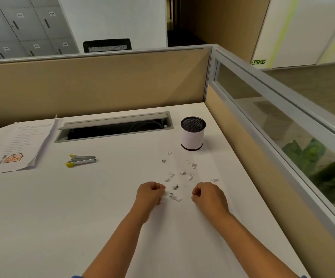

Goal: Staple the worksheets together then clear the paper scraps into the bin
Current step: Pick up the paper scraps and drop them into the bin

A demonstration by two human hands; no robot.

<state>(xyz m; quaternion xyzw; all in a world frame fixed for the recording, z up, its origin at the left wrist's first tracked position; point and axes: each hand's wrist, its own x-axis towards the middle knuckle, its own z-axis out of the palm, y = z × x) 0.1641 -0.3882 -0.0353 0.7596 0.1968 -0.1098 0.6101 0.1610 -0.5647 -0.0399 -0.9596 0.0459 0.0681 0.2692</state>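
Several small white paper scraps (182,173) lie scattered on the white desk (82,207), in front of a small mesh-topped bin (193,133) with a white wrap. My left hand (149,194) and my right hand (207,194) rest on the desk with fingers curled closed, on either side of the nearest scraps. I cannot tell whether either fist holds scraps. The worksheets (14,147) lie in a stack at the far left. A silver stapler with yellow ends (80,160) lies on the desk to the right of them.
An open cable tray (114,128) is set into the desk behind the stapler. Tan partition walls (94,85) close off the back and right sides, the right one topped with glass. A plant shows through the glass at the right.
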